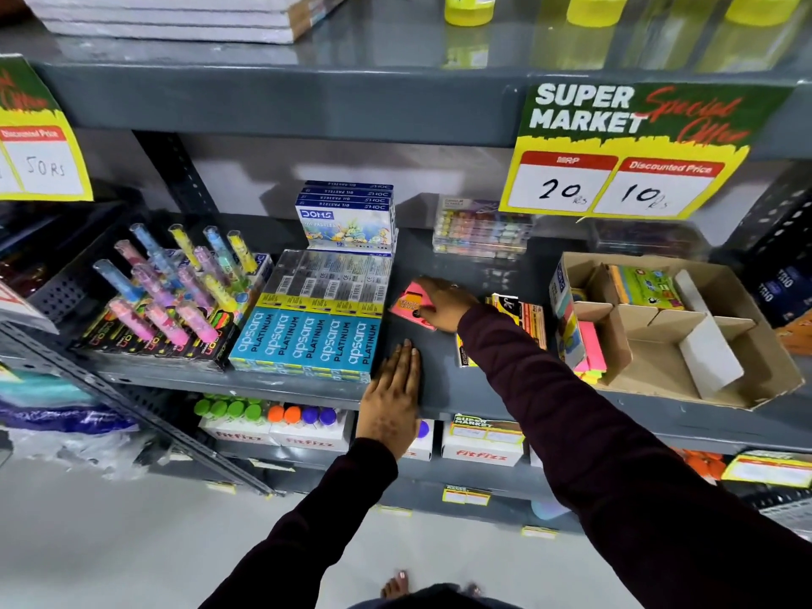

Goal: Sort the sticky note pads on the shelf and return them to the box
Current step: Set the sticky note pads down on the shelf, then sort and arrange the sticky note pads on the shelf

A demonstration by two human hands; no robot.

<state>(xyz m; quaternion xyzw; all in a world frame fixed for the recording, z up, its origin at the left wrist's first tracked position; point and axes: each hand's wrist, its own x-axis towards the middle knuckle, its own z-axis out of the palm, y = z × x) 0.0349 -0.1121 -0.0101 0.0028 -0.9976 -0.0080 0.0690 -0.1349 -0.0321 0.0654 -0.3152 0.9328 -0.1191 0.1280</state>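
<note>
sign (632, 151): SUPER MARKET, 20, 10 | blue boxes (307, 340): apsara PLATINUM | white box (345, 226): DOMS

Bright, even overhead light; soft shadows under the upper shelf (281, 103). Glossy shelf top mirrors the yellow bottles (469, 6). Strong wide-angle bowing at the edges (shelf lines curve). Centre sharp; left price sign (39, 138) and lower corners smeared, slightly blurred.

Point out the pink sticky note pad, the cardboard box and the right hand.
pink sticky note pad (405, 306), head view, on its printed top face.
cardboard box (773, 380), head view, on its near right wall.
right hand (444, 303), head view, on its back.
</note>
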